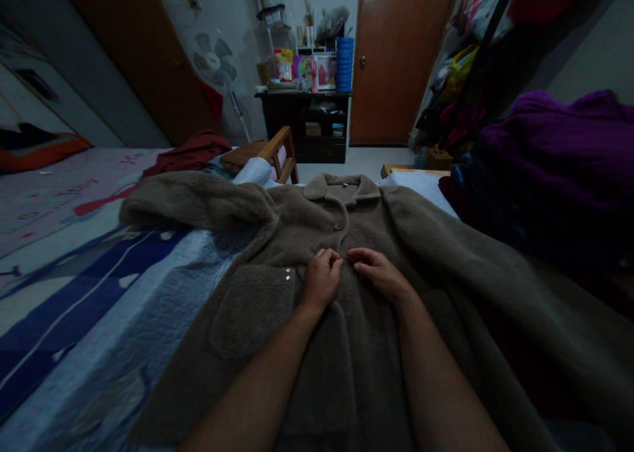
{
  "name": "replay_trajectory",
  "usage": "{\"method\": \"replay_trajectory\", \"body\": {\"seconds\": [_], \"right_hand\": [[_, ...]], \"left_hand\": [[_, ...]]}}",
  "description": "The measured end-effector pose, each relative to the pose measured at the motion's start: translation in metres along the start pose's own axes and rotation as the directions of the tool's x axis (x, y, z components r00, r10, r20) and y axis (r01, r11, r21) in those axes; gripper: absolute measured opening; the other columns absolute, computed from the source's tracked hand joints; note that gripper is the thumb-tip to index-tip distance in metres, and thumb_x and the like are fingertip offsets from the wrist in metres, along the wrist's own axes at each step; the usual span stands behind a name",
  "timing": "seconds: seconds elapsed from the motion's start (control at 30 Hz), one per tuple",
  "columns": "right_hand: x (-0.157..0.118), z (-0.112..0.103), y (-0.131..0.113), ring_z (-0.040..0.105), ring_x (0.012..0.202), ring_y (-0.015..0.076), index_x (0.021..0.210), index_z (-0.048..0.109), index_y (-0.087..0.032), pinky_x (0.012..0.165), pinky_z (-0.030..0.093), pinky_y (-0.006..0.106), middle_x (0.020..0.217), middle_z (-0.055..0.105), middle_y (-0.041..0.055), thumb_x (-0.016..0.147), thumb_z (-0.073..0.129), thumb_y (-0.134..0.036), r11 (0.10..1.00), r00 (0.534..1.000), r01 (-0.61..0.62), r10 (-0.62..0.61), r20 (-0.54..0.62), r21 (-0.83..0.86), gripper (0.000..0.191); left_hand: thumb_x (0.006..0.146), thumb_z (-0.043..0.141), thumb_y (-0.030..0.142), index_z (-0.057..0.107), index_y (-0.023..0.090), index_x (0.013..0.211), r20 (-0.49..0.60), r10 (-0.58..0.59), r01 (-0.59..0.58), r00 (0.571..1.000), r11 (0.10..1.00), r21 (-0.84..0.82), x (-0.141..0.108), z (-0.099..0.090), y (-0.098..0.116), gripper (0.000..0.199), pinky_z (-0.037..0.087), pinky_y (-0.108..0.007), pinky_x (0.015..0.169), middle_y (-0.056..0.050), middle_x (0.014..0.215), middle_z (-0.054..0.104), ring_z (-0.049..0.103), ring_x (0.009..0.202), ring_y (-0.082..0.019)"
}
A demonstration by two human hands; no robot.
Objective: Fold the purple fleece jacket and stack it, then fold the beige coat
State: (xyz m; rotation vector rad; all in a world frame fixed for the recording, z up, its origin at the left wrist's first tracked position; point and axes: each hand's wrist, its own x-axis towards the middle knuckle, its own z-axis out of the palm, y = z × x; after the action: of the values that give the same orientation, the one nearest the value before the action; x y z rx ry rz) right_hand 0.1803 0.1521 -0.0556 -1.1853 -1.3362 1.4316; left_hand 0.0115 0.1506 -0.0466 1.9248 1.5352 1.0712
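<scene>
A brown fuzzy coat (317,366) lies spread face up, its collar at the far end and its sleeves out to both sides. My left hand (323,277) is closed, with the fingertips pinching the coat's front edge at mid-chest. Just across the opening, my right hand (379,271) has its fingers bent and thumb drawn in on the coat's other front edge. What lies between the fingertips is too small to make out. A round button (339,226) shows above the hands. On the left, a patch pocket (255,310) has two shiny studs.
Under the coat is a light blue quilted cover (168,293), beside a patterned bed (54,207). A pile of purple and dark clothes (559,154) rises at right. Farther off stand a wooden chair (284,151), a fan (214,59) and a dark cabinet (304,128).
</scene>
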Motion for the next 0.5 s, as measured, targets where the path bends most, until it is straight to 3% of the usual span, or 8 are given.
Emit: {"method": "replay_trajectory", "body": {"seconds": [0.17, 0.33, 0.5], "right_hand": [[0.0038, 0.0028, 0.0026, 0.054, 0.074, 0.0124, 0.106, 0.065, -0.02, 0.068, 0.043, 0.025, 0.093, 0.065, 0.0006, 0.069, 0.063, -0.022, 0.998, 1.0, 0.03, -0.03, -0.009, -0.063, 0.037], [0.0065, 0.0062, 0.0052, 0.057, 0.092, 0.0164, 0.106, 0.065, -0.021, 0.085, 0.044, 0.03, 0.1, 0.065, 0.0021, 0.071, 0.064, -0.023, 0.99, 0.993, 0.11, -0.112, -0.024, -0.092, 0.035], [0.0076, 0.0072, 0.0074, 0.058, 0.095, 0.017, 0.11, 0.065, -0.021, 0.087, 0.044, 0.031, 0.105, 0.065, 0.0033, 0.072, 0.064, -0.024, 0.984, 0.992, 0.121, -0.126, -0.027, -0.13, 0.038]], "left_hand": [[0.085, 0.052, 0.02, 0.055, 0.019, 0.073, -0.003, -0.017, 0.017, 1.0, 0.998, -0.056, 0.0011, -0.0009, -0.0028, 0.012, 0.04, -0.027, 0.073, -0.001, 0.077, 0.057, 0.056, 0.078, -0.016], [0.085, 0.051, 0.022, 0.054, 0.02, 0.073, -0.04, -0.027, 0.024, 0.999, 0.997, -0.074, 0.0008, -0.0011, -0.0042, 0.013, 0.04, -0.026, 0.072, 0.0, 0.077, 0.056, 0.056, 0.078, -0.016], [0.086, 0.05, 0.023, 0.054, 0.02, 0.073, -0.06, -0.056, 0.05, 0.997, 0.994, -0.097, 0.0002, -0.0011, -0.0053, 0.014, 0.041, -0.025, 0.072, 0.0, 0.076, 0.057, 0.056, 0.077, -0.015]]}}
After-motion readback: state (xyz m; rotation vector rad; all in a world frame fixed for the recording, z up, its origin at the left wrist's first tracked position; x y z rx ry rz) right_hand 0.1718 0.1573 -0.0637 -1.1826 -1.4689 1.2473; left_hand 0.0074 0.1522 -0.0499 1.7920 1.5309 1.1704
